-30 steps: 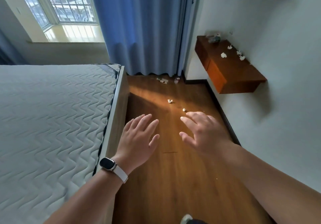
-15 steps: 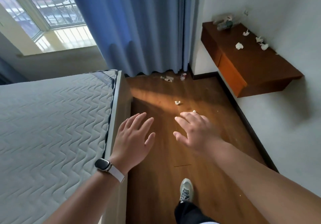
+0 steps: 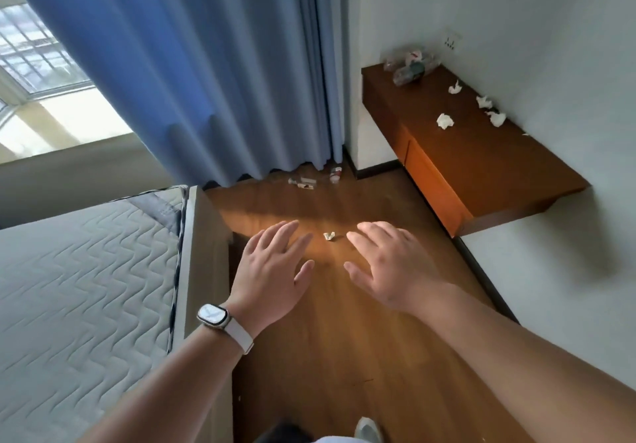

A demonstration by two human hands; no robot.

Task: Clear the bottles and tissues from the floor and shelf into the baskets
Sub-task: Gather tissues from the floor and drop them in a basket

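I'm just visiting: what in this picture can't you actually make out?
Head view:
Baskets: none in frame, so where they stand is unknown.
Clear bottles heaped at the shelf's far end: overlapping and blurred, count unclear.
Litter by the curtain: too small to name.
Floor under the right hand: covered by it.
Shoe: cut off by the bottom edge.

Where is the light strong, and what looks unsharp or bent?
Head view: sunlight brightens the brown wooden floor around the small crumpled white tissue; clear plastic bottles on the dark wooden shelf look blurred; the blue curtain leans, from the wide lens.
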